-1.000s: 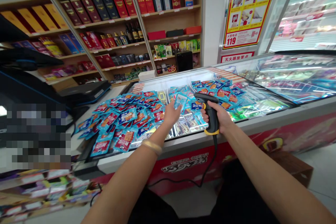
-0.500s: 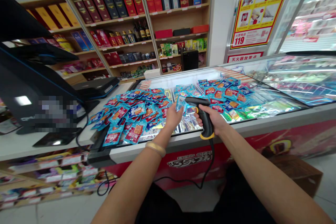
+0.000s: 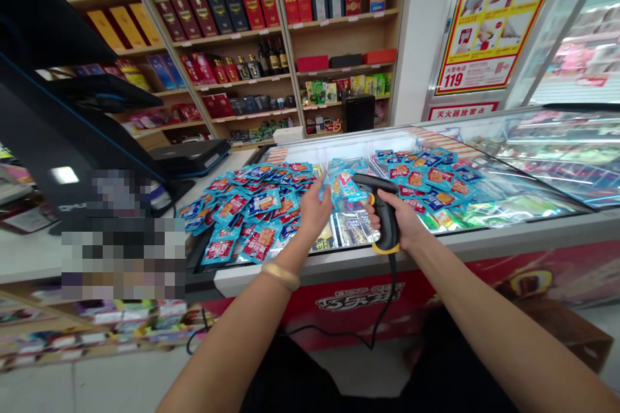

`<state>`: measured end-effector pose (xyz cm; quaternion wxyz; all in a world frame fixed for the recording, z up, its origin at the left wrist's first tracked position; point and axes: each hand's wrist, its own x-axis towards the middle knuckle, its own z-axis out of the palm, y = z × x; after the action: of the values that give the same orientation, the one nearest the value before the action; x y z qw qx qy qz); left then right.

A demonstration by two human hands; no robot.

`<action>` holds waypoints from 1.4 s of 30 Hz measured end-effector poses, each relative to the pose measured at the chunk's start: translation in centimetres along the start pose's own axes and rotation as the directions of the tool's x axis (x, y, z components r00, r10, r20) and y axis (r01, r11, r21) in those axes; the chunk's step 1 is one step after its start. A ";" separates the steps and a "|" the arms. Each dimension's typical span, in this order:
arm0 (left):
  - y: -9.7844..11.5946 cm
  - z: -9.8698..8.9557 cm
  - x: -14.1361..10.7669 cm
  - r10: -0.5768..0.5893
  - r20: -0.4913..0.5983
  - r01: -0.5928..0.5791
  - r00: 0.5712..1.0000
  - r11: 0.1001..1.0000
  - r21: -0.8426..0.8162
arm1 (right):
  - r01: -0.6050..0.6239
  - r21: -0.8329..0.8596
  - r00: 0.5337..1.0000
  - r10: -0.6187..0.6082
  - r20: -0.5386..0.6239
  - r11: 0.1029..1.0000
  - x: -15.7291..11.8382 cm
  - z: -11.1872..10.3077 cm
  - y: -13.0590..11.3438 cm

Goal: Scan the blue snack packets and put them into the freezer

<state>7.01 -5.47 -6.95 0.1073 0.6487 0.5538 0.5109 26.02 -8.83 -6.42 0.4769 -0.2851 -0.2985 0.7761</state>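
Observation:
My right hand (image 3: 394,216) grips a black and yellow handheld barcode scanner (image 3: 386,222), its head pointing left. Its cable hangs down past the freezer front. To the left of the scanner head, my left hand (image 3: 314,210) is closed at the fingertips on a small pale-blue snack packet (image 3: 326,182), blurred and mostly hidden by the fingers. A large heap of blue snack packets (image 3: 261,203) with red or dark-blue labels lies on the freezer top beside my left hand. A smaller spread of similar packets (image 3: 426,174) lies beyond the scanner to the right.
The glass-topped chest freezer (image 3: 310,264) runs across in front of me, with goods inside. At left stands a checkout terminal (image 3: 92,142) on a counter. Shelves of boxed bottles (image 3: 232,10) line the back. A brown box (image 3: 566,329) sits on the floor at right.
My left hand has moved a little left, away from the scanner head, and the packet shows less. The scanner remains in my right hand. The whole view has shifted slightly.

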 end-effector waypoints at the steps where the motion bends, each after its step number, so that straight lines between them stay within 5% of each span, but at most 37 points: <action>1: -0.2 -1.3 0.6 0.026 -0.025 -0.025 0.999 0.999 0.043 | -0.014 0.006 1.000 0.014 0.007 1.000 0.3 0.5 0.1; 5: -1.5 -7.3 2.7 0.165 -0.018 -0.146 0.986 0.917 0.371 | -0.029 0.000 0.999 0.029 0.041 1.000 2.0 3.1 1.0; 9: -3.3 -11.1 2.7 0.040 -0.004 -0.026 0.999 0.706 0.708 | -0.074 0.001 0.993 0.074 0.098 0.997 3.9 5.9 2.6; 14: -5.6 -12.0 1.4 -0.165 0.108 0.015 0.980 0.608 0.794 | -0.163 -0.009 0.982 0.163 0.095 0.987 5.3 7.5 4.5; 21: -4.8 -11.5 1.3 -0.024 0.064 -0.035 0.998 0.621 0.783 | -0.126 0.003 0.987 0.125 0.100 0.992 5.2 6.6 4.4; 26: -2.2 -8.4 0.8 0.101 0.094 -0.138 0.990 0.698 0.703 | -0.107 0.017 0.991 0.106 0.082 0.994 4.1 4.9 2.5; 34: 2.0 1.8 -0.1 0.196 0.414 -0.390 0.889 0.798 0.460 | 0.040 -0.033 0.997 -0.042 -0.072 0.999 1.5 -2.8 -2.8; 38: 3.5 6.5 0.0 0.119 0.484 -0.340 0.867 0.852 0.400 | 0.070 -0.036 0.990 -0.074 -0.118 0.997 -0.2 -6.2 -4.7; 42: 4.2 9.6 0.5 0.031 0.527 -0.264 0.849 0.889 0.373 | 0.111 0.009 0.979 -0.108 -0.172 0.994 -1.1 -7.4 -5.5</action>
<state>17.05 -2.44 -8.07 0.0622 0.8088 0.5521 0.1930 34.99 -6.43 -7.11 0.5455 -0.3294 -0.2643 0.7240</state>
